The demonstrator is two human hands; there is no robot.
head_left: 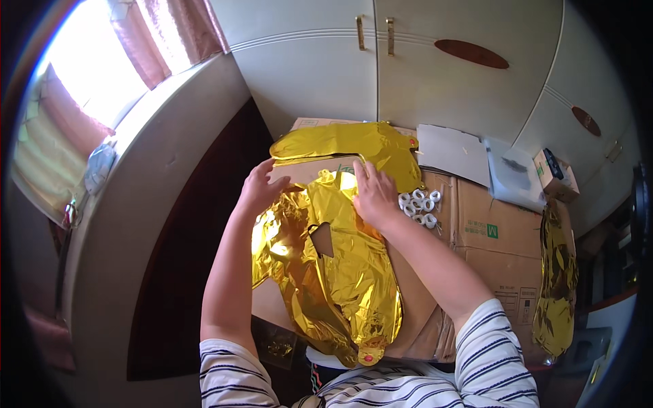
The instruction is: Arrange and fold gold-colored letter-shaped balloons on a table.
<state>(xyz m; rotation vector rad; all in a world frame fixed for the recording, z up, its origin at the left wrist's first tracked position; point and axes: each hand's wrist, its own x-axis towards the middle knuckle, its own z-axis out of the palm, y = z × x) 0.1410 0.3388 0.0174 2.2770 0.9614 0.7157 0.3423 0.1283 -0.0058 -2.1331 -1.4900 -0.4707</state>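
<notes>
While both hands rest on the gold foil balloon (340, 272), neither one grasps it: the left hand (262, 187) lies with fingers spread on the upper left edge of the foil, and the right hand (373, 194) presses flat, palm down, on the upper middle. The balloon is deflated and crinkled. It lies across a cardboard box (490, 238) directly in front of the person, with its lower end and a small red valve tab (368, 356) hanging near the striped shirt.

Risks, as a judgement:
1. The foil can crease or tear if the flat hand drags across it, because the film is thin and already wrinkled.
2. The lower end overhangs the box edge, so the balloon may slide toward the person if hand pressure is lifted.
3. The white rings (420, 206) lie just beside the right hand; a sideways sweep could scatter them.

Containers and contents:
- The cardboard box is shut; its contents cannot be seen. It carries the rings, the balloon, and 1 second gold balloon (354, 144) lying folded at its far edge.
- A small carton (554, 175) stands at the right, holding a dark item that cannot be identified.
- A third gold foil piece (556, 279) hangs at the right side of the box.
</notes>
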